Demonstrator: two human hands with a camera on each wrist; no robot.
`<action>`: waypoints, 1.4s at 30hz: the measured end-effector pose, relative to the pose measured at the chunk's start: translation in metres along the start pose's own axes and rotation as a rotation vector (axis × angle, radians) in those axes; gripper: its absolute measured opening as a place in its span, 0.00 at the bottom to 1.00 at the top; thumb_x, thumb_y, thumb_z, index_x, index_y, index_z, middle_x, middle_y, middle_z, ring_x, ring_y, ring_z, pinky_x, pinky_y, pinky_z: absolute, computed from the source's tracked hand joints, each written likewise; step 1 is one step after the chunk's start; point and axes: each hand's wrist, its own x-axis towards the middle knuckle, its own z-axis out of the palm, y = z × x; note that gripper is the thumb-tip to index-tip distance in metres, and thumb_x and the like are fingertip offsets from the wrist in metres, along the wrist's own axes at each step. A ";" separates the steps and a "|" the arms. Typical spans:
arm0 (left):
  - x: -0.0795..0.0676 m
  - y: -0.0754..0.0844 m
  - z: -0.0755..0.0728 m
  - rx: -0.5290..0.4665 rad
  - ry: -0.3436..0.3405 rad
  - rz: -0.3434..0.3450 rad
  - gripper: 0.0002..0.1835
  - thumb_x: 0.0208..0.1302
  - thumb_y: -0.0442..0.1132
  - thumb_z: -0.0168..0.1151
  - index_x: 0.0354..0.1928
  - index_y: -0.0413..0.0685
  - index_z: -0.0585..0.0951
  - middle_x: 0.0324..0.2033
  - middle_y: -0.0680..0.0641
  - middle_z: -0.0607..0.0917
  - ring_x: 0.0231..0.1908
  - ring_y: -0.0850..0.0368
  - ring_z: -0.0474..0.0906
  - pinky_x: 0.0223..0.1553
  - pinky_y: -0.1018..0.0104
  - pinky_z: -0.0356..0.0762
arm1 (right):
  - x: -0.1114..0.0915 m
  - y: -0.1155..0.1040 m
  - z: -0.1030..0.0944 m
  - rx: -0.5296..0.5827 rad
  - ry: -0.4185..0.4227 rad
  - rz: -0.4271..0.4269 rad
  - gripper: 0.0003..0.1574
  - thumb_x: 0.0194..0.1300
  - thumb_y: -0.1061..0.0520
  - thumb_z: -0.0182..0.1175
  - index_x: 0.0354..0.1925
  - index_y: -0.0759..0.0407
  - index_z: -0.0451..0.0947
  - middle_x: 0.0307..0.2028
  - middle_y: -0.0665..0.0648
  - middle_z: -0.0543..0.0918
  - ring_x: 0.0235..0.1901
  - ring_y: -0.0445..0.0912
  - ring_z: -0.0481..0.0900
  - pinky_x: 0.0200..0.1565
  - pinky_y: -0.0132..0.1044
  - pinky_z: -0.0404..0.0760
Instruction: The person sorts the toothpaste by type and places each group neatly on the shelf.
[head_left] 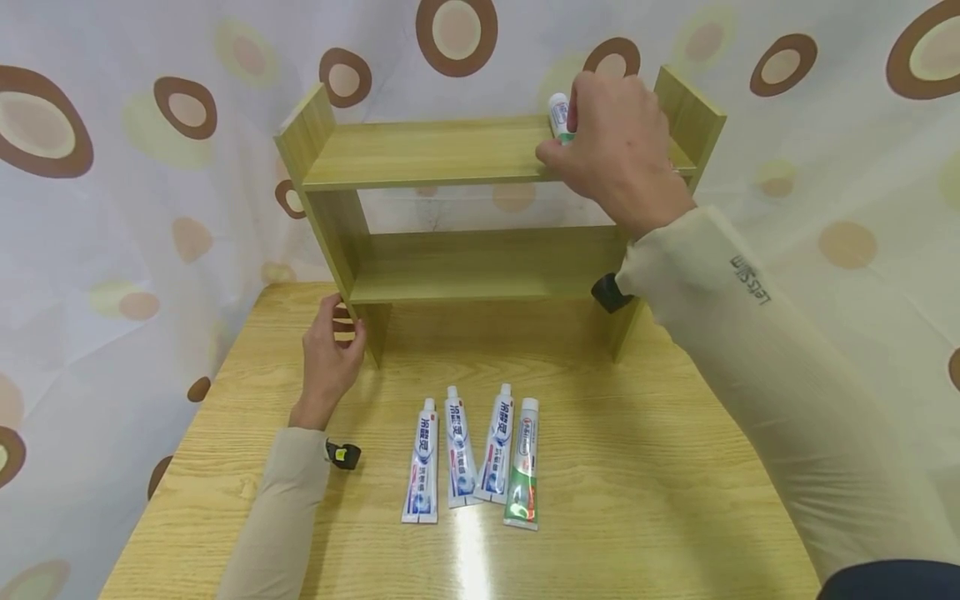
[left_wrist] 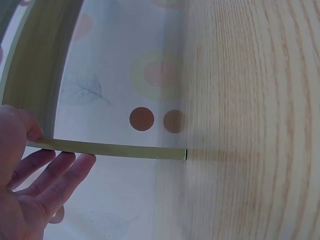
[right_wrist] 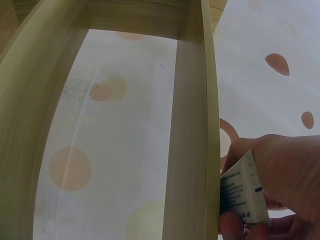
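Note:
My right hand (head_left: 618,146) holds a toothpaste tube (head_left: 559,117) at the right end of the top board of a wooden shelf (head_left: 435,154). Its white cap and a green strip show past the fingers; in the right wrist view the tube's flat printed end (right_wrist: 245,192) sticks out of the grip. My left hand (head_left: 332,350) grips the shelf's left side panel (left_wrist: 107,149), thumb on the inner face and fingers on the outer. On the table lie several toothpaste tubes: blue-and-white ones (head_left: 423,467) and a green-and-white one (head_left: 522,475) at their right.
The shelf has a lower board (head_left: 487,262) and raised side ends (head_left: 690,117) beside the top board. It stands on a wood-grain table (head_left: 615,467), close to a patterned curtain (head_left: 225,50). A dark rounded object (head_left: 892,579) shows at the bottom right corner.

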 end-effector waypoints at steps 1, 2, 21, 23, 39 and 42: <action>0.000 0.000 0.000 -0.001 0.002 0.002 0.22 0.74 0.28 0.64 0.67 0.34 0.76 0.46 0.30 0.88 0.42 0.33 0.90 0.36 0.38 0.92 | 0.001 0.000 0.000 -0.010 -0.003 0.003 0.20 0.68 0.49 0.58 0.42 0.66 0.80 0.46 0.62 0.71 0.42 0.63 0.79 0.41 0.52 0.82; 0.000 0.000 0.000 -0.002 0.003 0.004 0.22 0.73 0.28 0.64 0.66 0.34 0.76 0.46 0.30 0.88 0.42 0.33 0.91 0.36 0.39 0.92 | 0.002 0.001 0.000 -0.020 -0.007 0.009 0.20 0.68 0.48 0.58 0.41 0.66 0.80 0.46 0.62 0.71 0.43 0.63 0.79 0.41 0.52 0.82; -0.001 -0.003 0.000 -0.029 0.010 0.014 0.21 0.73 0.27 0.63 0.66 0.34 0.76 0.44 0.30 0.87 0.41 0.33 0.90 0.34 0.91 0.73 | 0.007 0.006 0.003 0.017 -0.005 0.043 0.23 0.72 0.44 0.61 0.39 0.65 0.80 0.52 0.63 0.75 0.42 0.62 0.80 0.42 0.52 0.82; -0.002 -0.003 0.000 -0.029 0.010 0.006 0.21 0.73 0.28 0.63 0.66 0.34 0.76 0.44 0.30 0.87 0.41 0.33 0.90 0.34 0.91 0.73 | 0.007 0.006 0.003 0.007 -0.013 0.042 0.23 0.72 0.44 0.61 0.39 0.65 0.80 0.52 0.63 0.74 0.42 0.62 0.80 0.42 0.52 0.82; -0.002 -0.002 -0.002 -0.023 0.003 0.013 0.22 0.73 0.28 0.65 0.66 0.34 0.76 0.44 0.31 0.87 0.42 0.33 0.90 0.35 0.91 0.73 | 0.001 0.003 -0.007 -0.079 -0.116 0.017 0.29 0.78 0.41 0.53 0.57 0.64 0.79 0.55 0.69 0.82 0.43 0.63 0.81 0.38 0.54 0.84; -0.002 -0.001 -0.002 -0.022 0.002 0.011 0.22 0.73 0.28 0.65 0.66 0.34 0.76 0.44 0.31 0.87 0.42 0.32 0.90 0.35 0.91 0.73 | -0.002 0.003 -0.010 -0.060 -0.081 0.012 0.28 0.79 0.43 0.52 0.57 0.64 0.80 0.55 0.69 0.83 0.42 0.64 0.81 0.39 0.56 0.84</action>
